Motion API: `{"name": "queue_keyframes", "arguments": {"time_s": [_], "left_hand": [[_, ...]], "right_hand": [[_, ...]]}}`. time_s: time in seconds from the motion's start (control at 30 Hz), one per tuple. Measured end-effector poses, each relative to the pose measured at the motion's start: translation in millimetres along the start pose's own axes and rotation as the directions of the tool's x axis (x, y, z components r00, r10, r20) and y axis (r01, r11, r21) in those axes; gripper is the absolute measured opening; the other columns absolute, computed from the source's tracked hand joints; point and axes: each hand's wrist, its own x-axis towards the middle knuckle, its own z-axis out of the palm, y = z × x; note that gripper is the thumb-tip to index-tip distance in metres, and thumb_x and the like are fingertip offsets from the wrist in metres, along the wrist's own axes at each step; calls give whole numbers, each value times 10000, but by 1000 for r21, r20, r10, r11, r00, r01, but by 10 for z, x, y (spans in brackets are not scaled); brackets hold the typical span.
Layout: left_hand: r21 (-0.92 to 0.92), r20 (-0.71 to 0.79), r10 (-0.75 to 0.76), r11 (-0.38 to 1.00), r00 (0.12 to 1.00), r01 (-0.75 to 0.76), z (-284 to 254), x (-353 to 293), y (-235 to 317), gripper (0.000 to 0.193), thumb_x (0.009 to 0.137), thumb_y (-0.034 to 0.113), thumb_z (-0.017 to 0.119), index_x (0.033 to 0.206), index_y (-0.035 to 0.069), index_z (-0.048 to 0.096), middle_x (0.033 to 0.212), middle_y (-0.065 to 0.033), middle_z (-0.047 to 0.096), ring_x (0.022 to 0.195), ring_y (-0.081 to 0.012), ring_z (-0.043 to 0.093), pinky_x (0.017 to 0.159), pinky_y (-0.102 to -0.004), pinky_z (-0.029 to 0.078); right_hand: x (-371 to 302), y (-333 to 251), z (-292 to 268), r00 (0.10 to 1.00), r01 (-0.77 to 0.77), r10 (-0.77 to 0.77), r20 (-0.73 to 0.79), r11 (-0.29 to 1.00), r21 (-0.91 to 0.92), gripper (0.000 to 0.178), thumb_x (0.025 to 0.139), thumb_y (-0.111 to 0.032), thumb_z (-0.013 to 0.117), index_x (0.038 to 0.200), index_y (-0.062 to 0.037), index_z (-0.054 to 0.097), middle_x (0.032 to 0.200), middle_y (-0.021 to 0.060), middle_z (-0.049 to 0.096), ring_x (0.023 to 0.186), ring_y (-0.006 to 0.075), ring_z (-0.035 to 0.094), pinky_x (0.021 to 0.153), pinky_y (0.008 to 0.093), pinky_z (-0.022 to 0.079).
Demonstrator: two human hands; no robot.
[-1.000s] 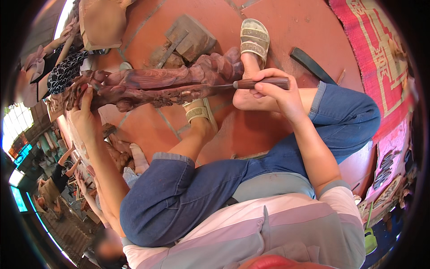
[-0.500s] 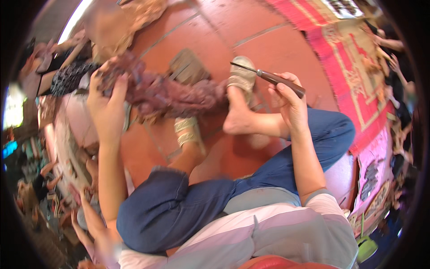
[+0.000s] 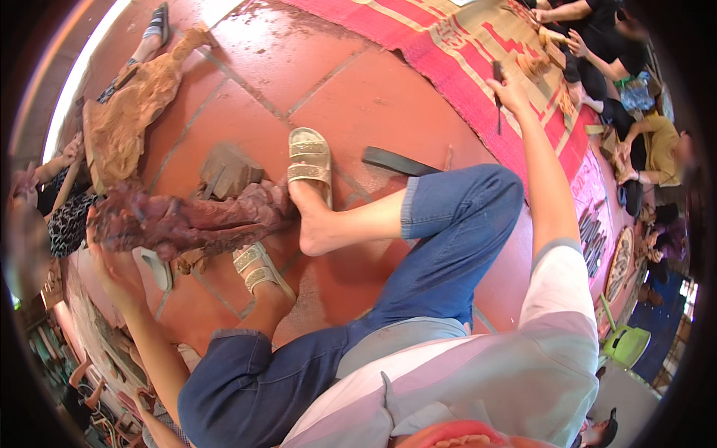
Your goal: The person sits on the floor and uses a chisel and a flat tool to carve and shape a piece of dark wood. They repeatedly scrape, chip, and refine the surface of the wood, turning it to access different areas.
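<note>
A reddish-brown wood carving [image 3: 213, 220] with a knobbly relief surface lies across my front, its right end against my bare foot. My left hand [image 3: 108, 261] grips its left end from below, and the carving hides part of the fingers. Out to the right, over the edge of the patterned mat [image 3: 426, 63], my raised right hand [image 3: 512, 93] is closed around a carving chisel [image 3: 498, 75]. The chisel's dark handle points up and its thin blade hangs down, well away from the carving.
A wooden block [image 3: 230, 170] sits beyond the carving on red floor tiles. A large tan wood piece [image 3: 142, 112] lies at the far left. Several people work on the right. A row of tools [image 3: 592, 243] rests on pink cloth near a green chair [image 3: 627, 345]. A dark flat strip [image 3: 399, 160] lies by my knee.
My right hand has swung outward and away to the right with the chisel, over the mat. The view has shifted; my left hand still holds the carving's left end.
</note>
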Motion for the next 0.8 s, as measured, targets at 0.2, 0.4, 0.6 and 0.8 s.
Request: {"name": "queue_keyframes", "arguments": {"time_s": [0.2,0.4,0.6,0.8], "left_hand": [[286,-121,-252,917,960,277,-488,-446,-255,500,869,271,549,1287,13,456,1149,-205,555,1048,-320,554,911,-506,444],[431,-189,-578,678,794,596,-802,-1037,-399,448,898,178,551,1297,2,449,1212,-166,515,1054,-279,549,877,-424,490],[457,-108,-655,636,748,622,-758,-1064,-450,406,925,146,551,1292,4,451,1206,-141,510,1065,-258,548,886,-393,490],[522,-156,-657,579,737,626,-600,-966,-778,380,921,139,546,1270,6,470,1177,-125,524,1046,-237,552,881,-371,483]], "right_hand": [[-198,551,445,997,-24,55,58,898,-439,396,747,-326,718,1082,-132,632,1045,170,637,1016,317,598,899,427,449],[-276,406,772,990,95,-78,120,985,-147,348,767,-241,700,1076,-100,626,1001,167,621,971,334,587,846,418,456],[-405,385,1107,979,204,-203,14,979,-7,417,712,-95,704,1114,-103,596,980,154,606,975,325,570,856,413,454],[-597,459,1009,965,190,-208,-158,974,-120,356,707,-112,693,1053,-124,610,1004,128,586,975,320,557,879,416,450]]}}
